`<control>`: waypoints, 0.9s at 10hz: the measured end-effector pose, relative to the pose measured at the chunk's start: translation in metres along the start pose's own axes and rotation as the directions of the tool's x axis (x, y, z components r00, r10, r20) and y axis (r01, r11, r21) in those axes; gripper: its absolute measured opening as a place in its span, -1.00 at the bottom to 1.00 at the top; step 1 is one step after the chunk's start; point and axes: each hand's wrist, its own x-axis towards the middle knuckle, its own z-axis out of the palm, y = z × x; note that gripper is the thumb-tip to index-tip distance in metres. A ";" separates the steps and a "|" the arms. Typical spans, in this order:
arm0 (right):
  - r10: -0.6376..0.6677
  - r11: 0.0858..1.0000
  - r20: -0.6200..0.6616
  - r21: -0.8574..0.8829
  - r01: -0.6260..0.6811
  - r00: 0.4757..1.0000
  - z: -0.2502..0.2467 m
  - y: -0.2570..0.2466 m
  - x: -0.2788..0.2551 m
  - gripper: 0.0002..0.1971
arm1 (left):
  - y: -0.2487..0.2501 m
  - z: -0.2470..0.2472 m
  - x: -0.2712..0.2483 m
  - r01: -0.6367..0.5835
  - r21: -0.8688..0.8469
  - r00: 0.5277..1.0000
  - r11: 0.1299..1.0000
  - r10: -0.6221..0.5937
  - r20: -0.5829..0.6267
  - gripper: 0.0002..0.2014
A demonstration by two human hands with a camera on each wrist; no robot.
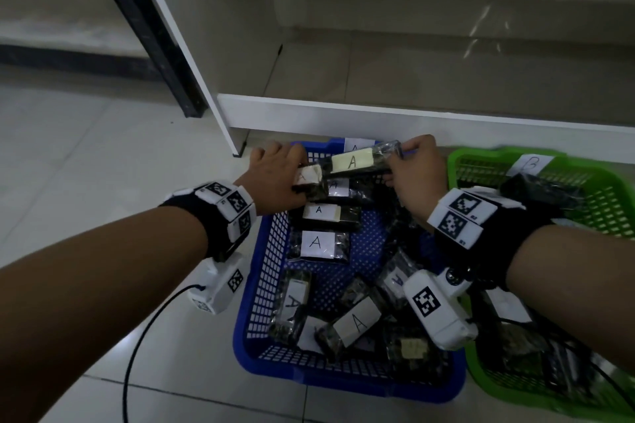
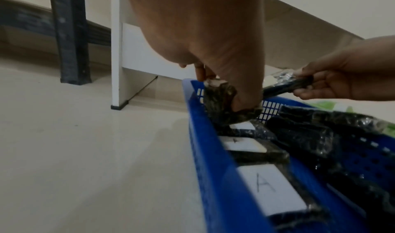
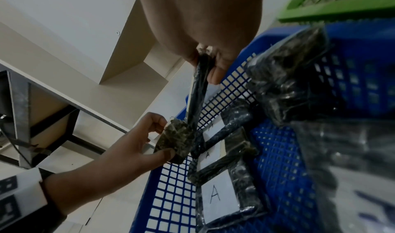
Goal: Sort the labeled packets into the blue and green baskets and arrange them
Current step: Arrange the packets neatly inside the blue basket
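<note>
The blue basket holds several dark packets with white "A" labels. Some lie in a row along its left side, others loose at the front. At the far left corner my left hand grips one "A" packet by its end, thumb underneath. My right hand pinches the right end of another "A" packet, held level over the basket's back rim. The two packets touch end to end. The green basket stands to the right with dark packets inside.
A white shelf unit stands just behind both baskets, with a black post to its left. Paper tags "A" and "B" mark the baskets' back rims. A black cable trails over the pale tiled floor.
</note>
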 end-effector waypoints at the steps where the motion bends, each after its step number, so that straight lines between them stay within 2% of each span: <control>1: 0.073 0.996 0.208 0.038 -0.082 0.975 0.019 0.002 -0.003 -0.75 | -0.005 -0.002 -0.011 -0.158 0.000 0.987 0.987 0.158 0.035 -0.49; 2: 0.147 0.987 0.396 -0.112 -0.111 0.907 0.029 0.004 0.000 -0.73 | -0.001 0.004 -0.018 -0.255 0.019 0.966 0.967 0.254 0.044 -0.52; 3: 0.280 0.937 0.486 -0.325 -0.126 0.828 0.022 0.006 0.006 -0.68 | 0.009 0.007 -0.015 -0.313 0.025 0.948 0.950 0.310 0.064 -0.52; 4: 0.316 0.920 0.559 -0.378 -0.104 0.767 0.012 0.002 0.009 -0.66 | 0.028 0.007 -0.011 -0.326 -0.079 0.939 0.942 0.333 0.089 -0.51; 5: 0.252 0.885 0.581 -0.461 0.058 0.774 -0.010 -0.018 0.008 -0.70 | 0.054 0.010 -0.011 -0.304 -0.203 0.932 0.931 0.335 0.138 -0.50; 6: 0.216 0.959 0.526 -0.272 -0.078 0.823 -0.020 -0.024 0.013 -0.70 | 0.078 0.023 -0.010 -0.344 -0.144 0.910 0.928 0.367 0.191 -0.47; 7: 0.135 0.991 0.412 -0.080 -0.111 0.901 -0.033 -0.022 0.016 -0.71 | 0.093 0.037 -0.008 -0.320 -0.090 0.907 0.943 0.332 0.257 -0.42; 8: 0.035 0.988 0.365 -0.155 0.024 0.930 -0.049 -0.014 0.017 -0.78 | 0.096 0.043 -0.003 -0.218 -0.142 0.922 0.966 0.252 0.296 -0.32; 9: -0.156 0.897 0.392 -0.329 0.297 0.907 -0.066 -0.010 0.008 -0.82 | 0.094 0.043 0.001 -0.149 -0.161 0.925 0.976 0.195 0.327 -0.29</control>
